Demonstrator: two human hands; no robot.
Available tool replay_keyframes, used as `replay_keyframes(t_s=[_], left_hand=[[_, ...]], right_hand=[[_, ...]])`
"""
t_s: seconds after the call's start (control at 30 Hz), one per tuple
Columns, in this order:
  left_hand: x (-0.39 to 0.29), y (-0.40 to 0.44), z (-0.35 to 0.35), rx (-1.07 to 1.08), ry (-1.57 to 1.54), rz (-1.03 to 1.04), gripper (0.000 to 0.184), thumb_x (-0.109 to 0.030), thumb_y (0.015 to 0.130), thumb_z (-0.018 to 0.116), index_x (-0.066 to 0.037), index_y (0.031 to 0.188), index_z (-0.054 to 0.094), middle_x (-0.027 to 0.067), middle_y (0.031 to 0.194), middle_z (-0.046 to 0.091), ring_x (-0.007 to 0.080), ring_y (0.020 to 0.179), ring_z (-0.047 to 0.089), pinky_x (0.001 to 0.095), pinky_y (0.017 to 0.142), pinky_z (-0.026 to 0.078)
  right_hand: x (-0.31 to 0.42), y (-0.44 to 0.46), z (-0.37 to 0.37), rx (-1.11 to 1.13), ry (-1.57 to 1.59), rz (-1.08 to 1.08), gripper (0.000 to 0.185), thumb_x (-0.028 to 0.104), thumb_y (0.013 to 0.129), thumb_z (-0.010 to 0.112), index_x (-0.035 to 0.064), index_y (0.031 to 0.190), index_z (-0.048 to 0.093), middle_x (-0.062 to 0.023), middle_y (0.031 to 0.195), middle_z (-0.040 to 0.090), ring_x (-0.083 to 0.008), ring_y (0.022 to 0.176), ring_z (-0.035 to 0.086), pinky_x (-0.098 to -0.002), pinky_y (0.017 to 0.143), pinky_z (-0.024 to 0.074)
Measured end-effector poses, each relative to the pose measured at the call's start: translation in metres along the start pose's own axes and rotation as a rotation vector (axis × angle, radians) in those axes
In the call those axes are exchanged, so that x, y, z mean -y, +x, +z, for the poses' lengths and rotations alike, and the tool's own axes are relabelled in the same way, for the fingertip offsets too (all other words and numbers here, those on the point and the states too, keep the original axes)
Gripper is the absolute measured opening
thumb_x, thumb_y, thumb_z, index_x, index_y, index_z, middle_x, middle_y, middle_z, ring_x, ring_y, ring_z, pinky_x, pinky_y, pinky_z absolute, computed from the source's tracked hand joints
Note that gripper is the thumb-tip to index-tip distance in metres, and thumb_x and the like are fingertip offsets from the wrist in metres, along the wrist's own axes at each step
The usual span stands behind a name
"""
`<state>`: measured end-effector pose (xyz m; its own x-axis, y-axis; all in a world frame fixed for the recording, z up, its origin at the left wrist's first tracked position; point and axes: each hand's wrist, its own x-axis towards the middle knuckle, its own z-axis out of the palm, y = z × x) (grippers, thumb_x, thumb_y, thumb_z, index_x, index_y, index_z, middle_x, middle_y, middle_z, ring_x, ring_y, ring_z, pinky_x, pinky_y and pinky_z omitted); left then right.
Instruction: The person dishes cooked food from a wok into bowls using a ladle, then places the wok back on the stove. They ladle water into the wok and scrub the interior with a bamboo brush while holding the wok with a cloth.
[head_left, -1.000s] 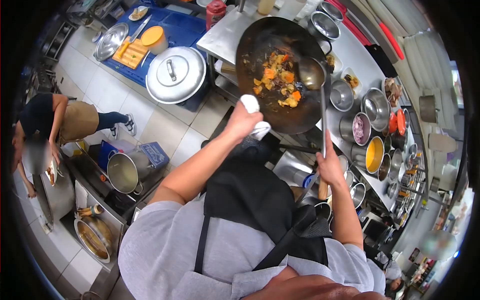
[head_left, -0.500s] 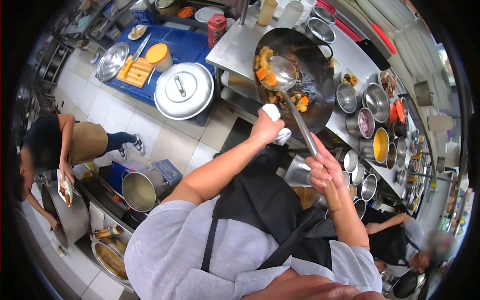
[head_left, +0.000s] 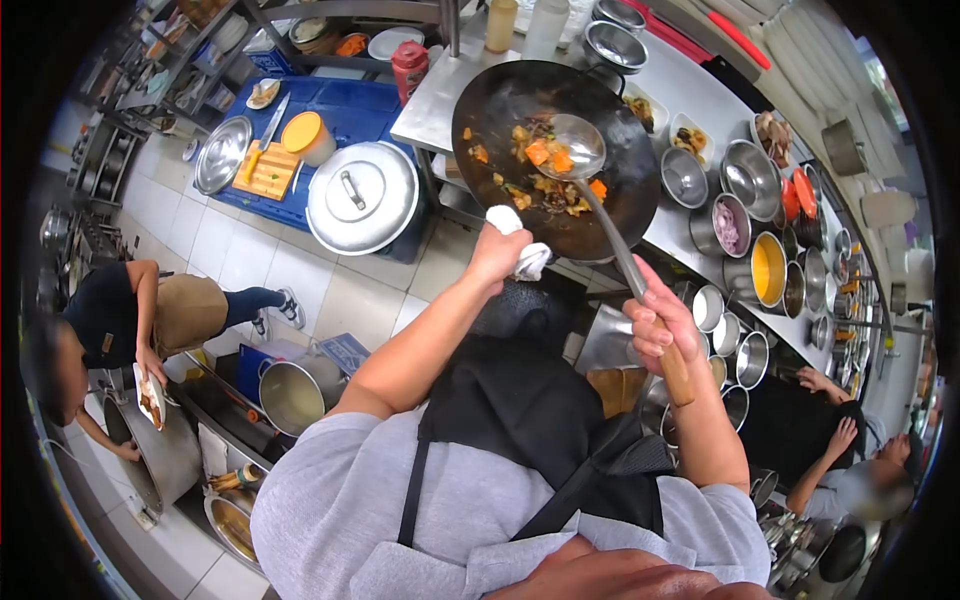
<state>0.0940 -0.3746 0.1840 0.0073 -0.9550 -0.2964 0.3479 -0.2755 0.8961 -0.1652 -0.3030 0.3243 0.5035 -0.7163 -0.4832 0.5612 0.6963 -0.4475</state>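
Note:
My left hand is closed around a folded white cloth at the near edge of a large dark wok; the part of the wok under the cloth is hidden. The wok holds orange chunks and browned pieces of food, spread over its middle and left side. In my right hand is the wooden handle of a long metal ladle, fingers wrapped round it. The ladle's bowl rests inside the wok among the food, with orange pieces at its lip.
Metal bowls and a pot of yellow liquid stand on the right counter. At left are a lidded pot and a cutting board on a blue table. One person works at left, another at right.
The wok has shifted left along with my left hand and the cloth. The food has spread from the left side towards the middle. The ladle's bowl sits slightly further right.

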Motion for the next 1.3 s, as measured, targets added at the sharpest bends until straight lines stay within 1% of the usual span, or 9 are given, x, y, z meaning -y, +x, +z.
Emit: replay_keyframes(t_s=[0.03,0.3,0.47,0.77,0.87,1.07,1.13,1.17,1.3], left_hand=[[0.0,-0.001,0.001,-0.039,0.01,-0.008,0.015,-0.004,0.083,0.059,0.002,0.097,0.058,0.0087,0.083,0.063,0.0187,0.069,0.065,0.0351,0.057,0.052],[0.004,0.003,-0.007,-0.028,0.004,-0.022,0.014,-0.007,0.084,0.059,0.001,0.095,0.058,0.0086,0.083,0.063,0.0183,0.068,0.065,0.0344,0.056,0.051],[0.008,0.002,-0.01,-0.05,-0.04,-0.016,0.014,-0.007,0.084,0.06,0.0,0.096,0.057,0.0082,0.083,0.063,0.0185,0.069,0.065,0.0348,0.056,0.052],[0.01,0.002,-0.019,-0.066,-0.059,-0.11,0.02,-0.007,0.083,0.062,-0.001,0.101,0.054,0.0082,0.085,0.062,0.0195,0.071,0.065,0.0357,0.058,0.053],[0.011,0.003,-0.02,-0.083,-0.06,-0.086,0.022,-0.007,0.083,0.062,-0.001,0.102,0.054,0.0085,0.087,0.062,0.0195,0.073,0.065,0.0358,0.06,0.054],[0.009,-0.001,-0.033,-0.071,-0.176,-0.191,0.022,-0.007,0.084,0.061,-0.001,0.104,0.055,0.0085,0.087,0.063,0.0198,0.074,0.065,0.0354,0.062,0.054],[0.007,-0.003,-0.036,-0.107,-0.196,-0.183,0.022,-0.007,0.084,0.06,-0.002,0.105,0.056,0.0076,0.086,0.063,0.0192,0.073,0.065,0.0352,0.061,0.054],[0.008,-0.005,-0.037,-0.118,-0.247,-0.113,0.023,-0.006,0.083,0.061,-0.002,0.105,0.056,0.0072,0.085,0.063,0.0188,0.071,0.065,0.035,0.057,0.054],[-0.005,-0.022,-0.053,-0.147,-0.21,-0.101,0.021,-0.007,0.082,0.059,-0.003,0.103,0.055,0.007,0.082,0.062,0.0187,0.068,0.063,0.0344,0.055,0.051]], right_hand=[[0.005,0.0,-0.006,0.015,-0.024,-0.013,0.054,0.012,0.102,0.045,0.0259,0.152,0.029,-0.0029,0.076,0.044,-0.0043,0.042,0.037,-0.021,0.036,0.0349],[0.035,-0.001,-0.025,-0.085,-0.102,-0.119,0.054,0.012,0.1,0.048,0.0268,0.15,0.032,-0.0031,0.076,0.046,-0.0041,0.042,0.04,-0.0205,0.038,0.0344],[0.041,-0.002,-0.03,-0.088,-0.099,-0.113,0.053,0.012,0.1,0.048,0.026,0.149,0.032,-0.0035,0.077,0.047,-0.0042,0.043,0.04,-0.0203,0.038,0.0349],[0.039,0.013,-0.037,-0.086,-0.087,-0.086,0.052,0.012,0.101,0.047,0.0262,0.149,0.034,-0.0041,0.078,0.048,-0.0045,0.043,0.041,-0.0216,0.039,0.036],[0.041,0.015,-0.037,-0.087,-0.086,-0.108,0.053,0.012,0.101,0.047,0.0258,0.15,0.032,-0.0042,0.078,0.048,-0.0048,0.044,0.04,-0.0216,0.039,0.0358],[0.063,0.012,-0.049,-0.023,-0.114,-0.186,0.06,0.01,0.101,0.047,0.0258,0.154,0.025,-0.0041,0.078,0.047,-0.0052,0.044,0.039,-0.0214,0.039,0.0356],[0.078,0.012,-0.054,0.022,-0.173,-0.262,0.062,0.01,0.101,0.047,0.0263,0.155,0.021,-0.004,0.078,0.047,-0.0052,0.044,0.039,-0.0214,0.039,0.0364],[0.089,0.011,-0.057,0.041,-0.232,-0.291,0.064,0.011,0.1,0.048,0.0263,0.156,0.019,-0.0039,0.078,0.047,-0.0052,0.044,0.039,-0.0212,0.039,0.0378],[0.121,0.028,-0.07,-0.015,-0.393,-0.406,0.067,0.012,0.1,0.05,0.0268,0.156,0.017,-0.0038,0.078,0.047,-0.0059,0.045,0.04,-0.0219,0.039,0.0395]])
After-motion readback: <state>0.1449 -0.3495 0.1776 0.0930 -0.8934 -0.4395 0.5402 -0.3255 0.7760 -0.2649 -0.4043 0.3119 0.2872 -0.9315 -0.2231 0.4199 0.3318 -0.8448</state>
